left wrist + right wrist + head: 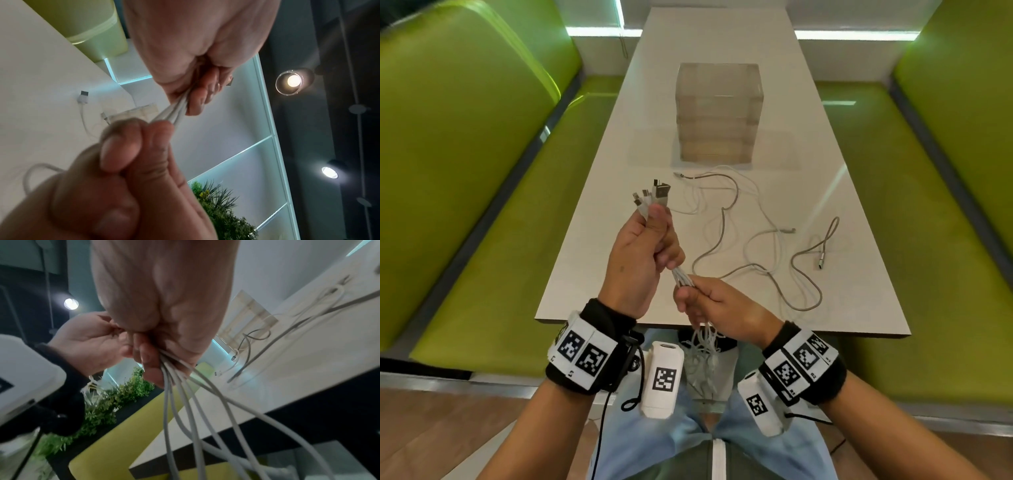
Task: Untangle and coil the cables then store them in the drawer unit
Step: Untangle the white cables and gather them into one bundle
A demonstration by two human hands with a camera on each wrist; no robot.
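My left hand (650,236) grips a bundle of white cables (683,278) just below their plugs (652,197), which stick up above the fist. My right hand (709,301) holds the same bundle a little lower, over the table's near edge. The strands run taut between the two fists (174,113). Below my right hand the cables (185,402) hang loose toward my lap. More white and grey cables (756,240) lie tangled on the white table (592,240). The clear drawer unit (719,113) stands beyond them, mid-table.
Green bench seats (482,240) flank the table on both sides. A grey cable end with a metal plug (820,263) lies toward the right edge. The table's near edge (722,327) sits just under my hands. Plants (115,395) stand behind the left bench.
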